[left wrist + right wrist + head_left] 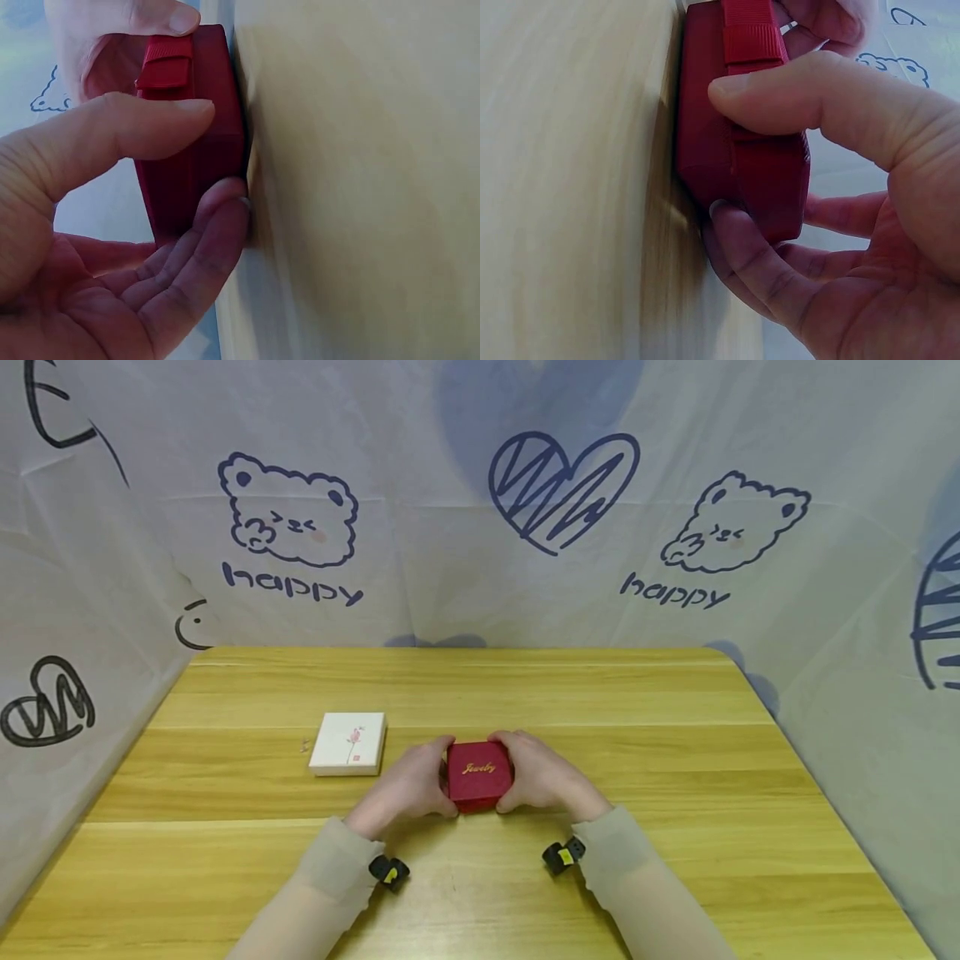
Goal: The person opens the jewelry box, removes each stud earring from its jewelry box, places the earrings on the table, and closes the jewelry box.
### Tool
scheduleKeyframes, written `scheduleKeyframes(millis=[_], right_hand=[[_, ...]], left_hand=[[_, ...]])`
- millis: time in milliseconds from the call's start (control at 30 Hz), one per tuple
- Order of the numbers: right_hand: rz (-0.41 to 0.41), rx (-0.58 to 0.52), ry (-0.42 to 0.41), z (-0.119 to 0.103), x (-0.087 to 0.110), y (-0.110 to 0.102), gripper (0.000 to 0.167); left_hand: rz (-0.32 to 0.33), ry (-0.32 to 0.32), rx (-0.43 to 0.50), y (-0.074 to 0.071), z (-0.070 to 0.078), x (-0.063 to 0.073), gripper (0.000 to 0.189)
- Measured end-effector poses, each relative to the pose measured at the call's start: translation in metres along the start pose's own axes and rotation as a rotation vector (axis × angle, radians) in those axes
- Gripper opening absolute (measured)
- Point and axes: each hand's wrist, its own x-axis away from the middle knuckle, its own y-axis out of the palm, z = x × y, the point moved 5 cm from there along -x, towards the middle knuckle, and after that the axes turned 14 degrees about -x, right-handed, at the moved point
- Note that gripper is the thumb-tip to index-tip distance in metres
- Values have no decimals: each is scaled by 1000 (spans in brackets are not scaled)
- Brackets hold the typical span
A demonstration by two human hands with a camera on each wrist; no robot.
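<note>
A small red jewelry box (480, 770) with gold "Jewelry" lettering on its lid sits between both hands at the middle of the table. My left hand (416, 781) grips its left side, the thumb (172, 124) on the front face and the other fingers curled round the side. From the right, my right hand (536, 772) holds it the same way, its thumb (757, 97) against the front. A ribbed red ribbon bow (751, 34) shows on the box front between the thumbs. The lid is closed in the head view.
Left of the hands lies a flat white box (348, 743) with a pink flower print. Tiny pieces (304, 746) lie beside it on the wooden table (675, 760). A white cloth (442, 568) with bear and heart drawings hangs behind the table.
</note>
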Motion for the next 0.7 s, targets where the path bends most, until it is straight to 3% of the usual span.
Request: scheduleKeyframes(millis=[700], right_hand=[[2,-19,3,0,1,0,93]], left_hand=[[13,23,14,-3,2,0,92]])
